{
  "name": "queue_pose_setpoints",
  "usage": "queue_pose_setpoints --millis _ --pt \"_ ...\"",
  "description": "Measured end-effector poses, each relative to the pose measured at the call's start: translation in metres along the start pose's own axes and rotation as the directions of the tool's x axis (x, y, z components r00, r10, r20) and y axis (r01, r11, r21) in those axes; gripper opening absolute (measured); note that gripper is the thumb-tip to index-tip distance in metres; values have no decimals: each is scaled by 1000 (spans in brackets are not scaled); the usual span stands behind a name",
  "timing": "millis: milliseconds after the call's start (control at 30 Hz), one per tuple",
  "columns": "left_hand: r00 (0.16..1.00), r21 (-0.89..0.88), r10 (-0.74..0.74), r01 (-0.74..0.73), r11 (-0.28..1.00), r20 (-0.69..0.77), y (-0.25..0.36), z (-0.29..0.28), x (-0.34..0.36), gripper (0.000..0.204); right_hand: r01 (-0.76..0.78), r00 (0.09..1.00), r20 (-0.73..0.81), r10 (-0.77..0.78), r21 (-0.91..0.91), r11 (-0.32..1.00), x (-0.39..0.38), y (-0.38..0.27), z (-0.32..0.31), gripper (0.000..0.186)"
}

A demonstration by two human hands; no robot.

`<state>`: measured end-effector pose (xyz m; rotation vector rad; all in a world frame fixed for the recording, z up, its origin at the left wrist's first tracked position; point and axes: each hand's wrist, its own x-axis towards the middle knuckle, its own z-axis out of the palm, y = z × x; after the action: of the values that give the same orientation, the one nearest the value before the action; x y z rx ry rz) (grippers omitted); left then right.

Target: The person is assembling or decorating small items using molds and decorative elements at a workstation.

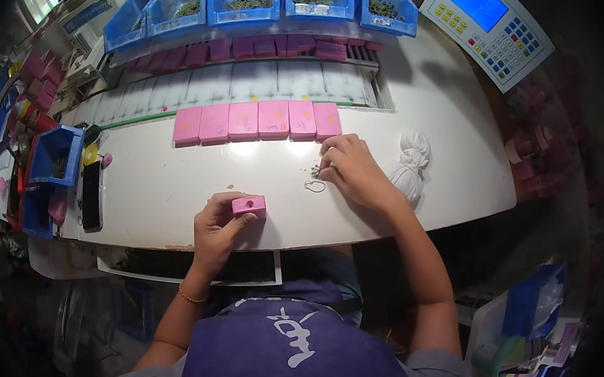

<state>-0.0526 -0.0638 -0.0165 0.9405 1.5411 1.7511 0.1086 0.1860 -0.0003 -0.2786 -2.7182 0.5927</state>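
The left hand grips a pink block; the right hand arches by small pieces, grip unclear.

Large white characters stand on the purple apron, small handwriting on pink blocks.

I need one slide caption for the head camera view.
The left hand holds a pink block with a hole; the right hand is at small pieces on the white table.
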Motion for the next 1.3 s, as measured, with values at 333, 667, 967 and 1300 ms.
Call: queue_pose_setpoints --millis 333,667,967,1300 --pt "986 267 161 -167 949 44 -8 -8 4 45 -88 966 -247 68 -70 994 -28 -47 12 17" --pt "926 503 373 -293 813 -64 33 -18 -8 34 -189 930 -342 137 -124 974 -28 -49 44 13" --pt "907 669 375 -401 625 193 62 15 -16 31 -184 974 26 225 673 716 -26 -130 8 5" --pt "932 581 359 -271 767 -40 62 15 -28 14 -250 954 292 -69 901 354 -45 -148 1 10"
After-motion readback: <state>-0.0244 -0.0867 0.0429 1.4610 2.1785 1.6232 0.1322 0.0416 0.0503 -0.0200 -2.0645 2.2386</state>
